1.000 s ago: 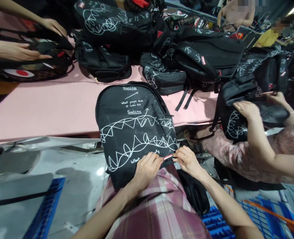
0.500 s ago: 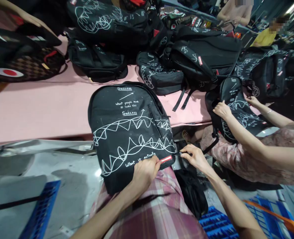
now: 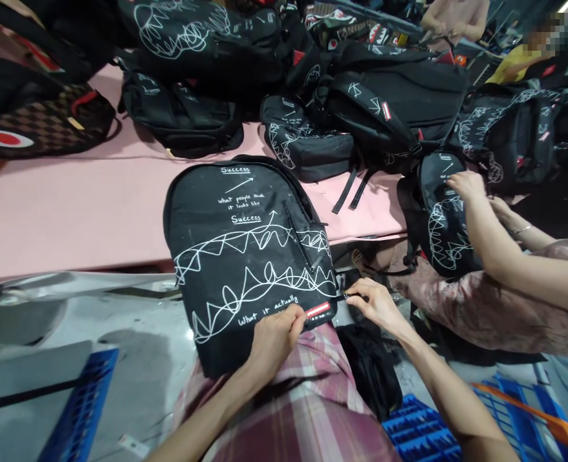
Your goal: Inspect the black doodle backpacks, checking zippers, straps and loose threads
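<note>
A black backpack (image 3: 245, 256) with white scribbles and lettering lies face up, its top on the pink table edge and its bottom on my lap. My left hand (image 3: 278, 337) is closed on its lower front, thumb beside a red-and-white label (image 3: 318, 310). Right of the bag, my right hand (image 3: 375, 305) pinches a slim dark tool (image 3: 342, 297). Its tip meets the bag's lower right side, just above the label. What kind of tool it is, I cannot make out. A closed slanting zip (image 3: 299, 234) runs down the bag's right front.
Several black backpacks (image 3: 399, 96) are piled along the back of the pink table (image 3: 72, 212). At right, a co-worker's hands (image 3: 469, 189) handle a similar backpack (image 3: 445, 224). Blue plastic crates (image 3: 418, 427) and a black bag (image 3: 373, 369) sit low down.
My left thumb has moved off the label, uncovering it and small white print below. The tool's tip has shifted slightly up. The co-worker's hands have moved across their bag.
</note>
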`<action>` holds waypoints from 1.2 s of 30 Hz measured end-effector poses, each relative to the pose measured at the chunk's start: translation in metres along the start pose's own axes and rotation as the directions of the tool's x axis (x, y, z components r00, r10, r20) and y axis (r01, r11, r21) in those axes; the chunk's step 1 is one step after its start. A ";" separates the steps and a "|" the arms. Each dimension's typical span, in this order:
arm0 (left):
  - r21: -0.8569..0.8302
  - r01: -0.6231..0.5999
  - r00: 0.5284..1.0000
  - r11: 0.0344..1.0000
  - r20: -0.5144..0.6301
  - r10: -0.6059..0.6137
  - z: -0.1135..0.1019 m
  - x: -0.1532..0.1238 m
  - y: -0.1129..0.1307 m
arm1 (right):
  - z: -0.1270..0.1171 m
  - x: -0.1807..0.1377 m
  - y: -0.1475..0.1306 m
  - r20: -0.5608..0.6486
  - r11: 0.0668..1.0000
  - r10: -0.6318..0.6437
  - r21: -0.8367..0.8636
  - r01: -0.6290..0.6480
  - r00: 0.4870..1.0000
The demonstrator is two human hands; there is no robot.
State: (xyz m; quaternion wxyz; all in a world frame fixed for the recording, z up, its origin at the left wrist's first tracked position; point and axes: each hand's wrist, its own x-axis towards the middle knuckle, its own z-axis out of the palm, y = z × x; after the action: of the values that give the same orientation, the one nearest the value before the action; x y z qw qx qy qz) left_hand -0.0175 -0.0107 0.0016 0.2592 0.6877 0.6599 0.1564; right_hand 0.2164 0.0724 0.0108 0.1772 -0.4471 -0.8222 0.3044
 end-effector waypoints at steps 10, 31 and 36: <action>-0.013 0.028 0.999 1.000 0.032 -0.028 0.001 0.000 -0.001 | 0.005 0.002 -0.003 0.021 0.999 -0.008 0.046 0.007 1.000; -0.019 0.051 0.996 0.999 0.080 -0.049 -0.004 0.000 0.002 | 0.010 0.017 -0.015 0.082 0.993 -0.119 -0.018 0.121 0.989; 0.000 0.063 0.995 0.998 0.078 -0.062 -0.006 0.001 0.002 | 0.008 0.026 -0.024 0.157 0.982 -0.162 -0.072 0.174 0.974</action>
State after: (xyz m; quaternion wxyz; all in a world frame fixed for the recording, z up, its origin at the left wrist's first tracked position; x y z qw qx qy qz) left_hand -0.0189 -0.0091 0.0075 0.2906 0.6719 0.6702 0.1221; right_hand 0.1831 0.0818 0.0207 0.1208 -0.3589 -0.8803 0.2860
